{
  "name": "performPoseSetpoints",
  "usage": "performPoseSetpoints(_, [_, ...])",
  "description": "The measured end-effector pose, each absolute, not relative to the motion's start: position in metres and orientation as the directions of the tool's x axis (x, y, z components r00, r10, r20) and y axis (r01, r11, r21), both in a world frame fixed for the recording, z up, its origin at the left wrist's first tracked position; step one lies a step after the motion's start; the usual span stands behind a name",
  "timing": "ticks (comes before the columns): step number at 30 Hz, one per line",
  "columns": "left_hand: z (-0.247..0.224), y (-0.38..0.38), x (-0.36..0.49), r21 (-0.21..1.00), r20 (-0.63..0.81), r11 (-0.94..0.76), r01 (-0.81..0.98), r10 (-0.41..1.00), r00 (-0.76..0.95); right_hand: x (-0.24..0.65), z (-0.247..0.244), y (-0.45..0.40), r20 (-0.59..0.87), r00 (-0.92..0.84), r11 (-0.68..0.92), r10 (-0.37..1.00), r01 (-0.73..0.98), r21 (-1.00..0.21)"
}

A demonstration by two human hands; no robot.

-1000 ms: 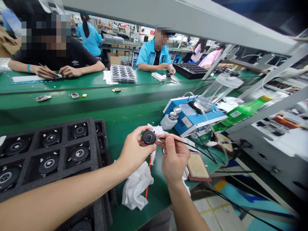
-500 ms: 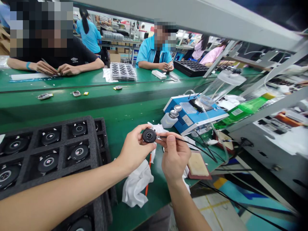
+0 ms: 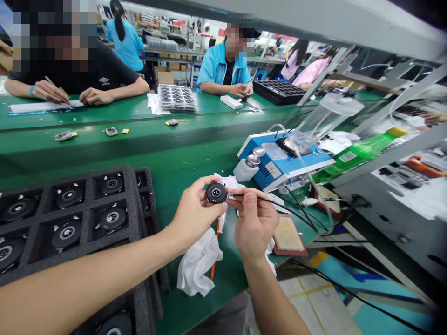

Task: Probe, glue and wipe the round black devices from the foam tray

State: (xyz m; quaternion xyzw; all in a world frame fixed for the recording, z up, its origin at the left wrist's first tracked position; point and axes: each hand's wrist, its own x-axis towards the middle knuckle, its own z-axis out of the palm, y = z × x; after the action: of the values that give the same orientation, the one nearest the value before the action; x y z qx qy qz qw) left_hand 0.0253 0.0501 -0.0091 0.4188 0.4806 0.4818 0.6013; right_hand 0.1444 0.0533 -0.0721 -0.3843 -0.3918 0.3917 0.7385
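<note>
Between the thumb and fingers of my left hand is a round black disc with small metal dots at its centre, facing up. My right hand pinches a thin black cable, whose tip meets the right edge of the disc. White crumpled cloth lies below my hands, beside an orange stick. To the left, a dark foam tray holds several similar round black discs in its compartments.
A blue machine and a white pump bottle stand behind my hands. A tan pad lies right. Across the green bench, two people work near a clear tray. A grey beam crosses overhead.
The view has shifted slightly, and the scene across the bench sits higher. The person at the far left has moved a hand holding a thin tool. My grips are unchanged.
</note>
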Motion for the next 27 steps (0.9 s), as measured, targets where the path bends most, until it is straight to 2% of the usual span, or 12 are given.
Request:
performPoseSetpoints(14, [-0.0109, 0.0497, 0.0252, 0.967, -0.166, 0.179, -0.182, 0.983, 0.085, 0.1433, -0.0704, 0.0533, 0.28, 0.39, 0.417, 0.877, -0.329, -0.847])
performPoseSetpoints(27, [-0.01, 0.0495, 0.0253, 0.969, -0.156, 0.17, -0.18, 0.984, 0.088, 0.1432, -0.0715, 0.0536, 0.282, 0.395, 0.409, 0.874, -0.287, -0.866])
